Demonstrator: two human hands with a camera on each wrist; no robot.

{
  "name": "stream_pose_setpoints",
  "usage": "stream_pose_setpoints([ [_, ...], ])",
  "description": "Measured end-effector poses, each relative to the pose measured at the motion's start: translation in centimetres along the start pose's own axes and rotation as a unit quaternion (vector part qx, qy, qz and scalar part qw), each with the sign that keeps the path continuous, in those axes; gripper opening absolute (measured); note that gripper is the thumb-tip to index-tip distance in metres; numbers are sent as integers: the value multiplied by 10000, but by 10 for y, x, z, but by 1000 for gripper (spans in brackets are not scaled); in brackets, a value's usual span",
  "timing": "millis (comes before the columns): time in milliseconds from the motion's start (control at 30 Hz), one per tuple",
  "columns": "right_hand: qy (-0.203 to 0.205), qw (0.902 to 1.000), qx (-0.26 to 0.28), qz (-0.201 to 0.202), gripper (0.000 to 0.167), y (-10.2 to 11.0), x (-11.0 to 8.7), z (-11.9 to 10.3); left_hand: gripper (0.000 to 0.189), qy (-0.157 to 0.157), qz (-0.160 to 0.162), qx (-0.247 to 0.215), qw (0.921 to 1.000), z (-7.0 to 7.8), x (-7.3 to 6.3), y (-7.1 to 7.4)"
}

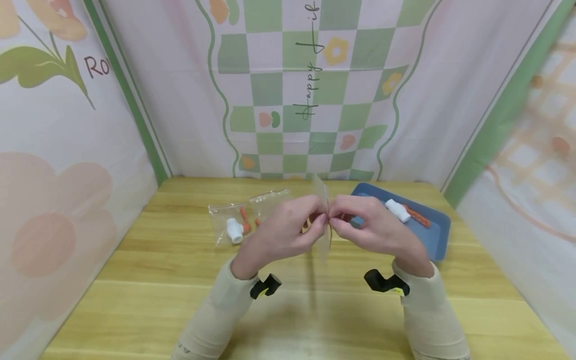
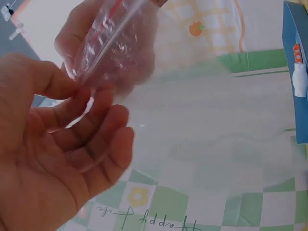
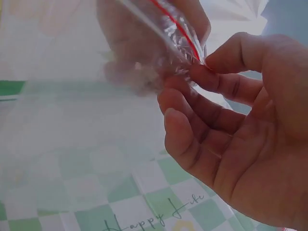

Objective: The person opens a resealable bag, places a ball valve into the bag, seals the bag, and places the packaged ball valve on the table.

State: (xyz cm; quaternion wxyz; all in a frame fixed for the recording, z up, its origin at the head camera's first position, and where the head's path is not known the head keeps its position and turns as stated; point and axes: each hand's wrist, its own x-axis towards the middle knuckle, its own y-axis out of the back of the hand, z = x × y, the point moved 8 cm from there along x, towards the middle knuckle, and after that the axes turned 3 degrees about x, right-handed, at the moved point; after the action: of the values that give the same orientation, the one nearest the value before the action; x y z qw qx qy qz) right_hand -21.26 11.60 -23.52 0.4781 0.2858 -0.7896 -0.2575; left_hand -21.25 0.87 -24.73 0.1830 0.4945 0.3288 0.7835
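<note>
Left hand (image 1: 290, 227) and right hand (image 1: 375, 225) pinch 1 clear bag (image 1: 323, 245) by its red-striped edge, left of the blue tray (image 1: 433, 242). For parting the layers well, each hand should probably hold only 1 and pull evenly.

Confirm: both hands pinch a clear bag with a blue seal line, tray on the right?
Seal line is red, not blue, per the right wrist view. Left hand and right hand do pinch the clear bag, tray on the right.
</note>
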Motion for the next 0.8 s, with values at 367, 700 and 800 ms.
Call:
stream_pose_setpoints([
  [367, -530, 9980, -342, 75, 20, -2, 0, 5, 10, 276, -214, -199, 9992, -7, -1, 1],
  [700, -467, 9988, -155, -29, 24, -1, -3, 4, 8, 226, -332, -691, 9968, -6, -1, -2],
  [800, -432, 9987, 244, -60, 25, -1, -3, 3, 8, 128, -414, -1070, 9933, -4, -1, -2],
])
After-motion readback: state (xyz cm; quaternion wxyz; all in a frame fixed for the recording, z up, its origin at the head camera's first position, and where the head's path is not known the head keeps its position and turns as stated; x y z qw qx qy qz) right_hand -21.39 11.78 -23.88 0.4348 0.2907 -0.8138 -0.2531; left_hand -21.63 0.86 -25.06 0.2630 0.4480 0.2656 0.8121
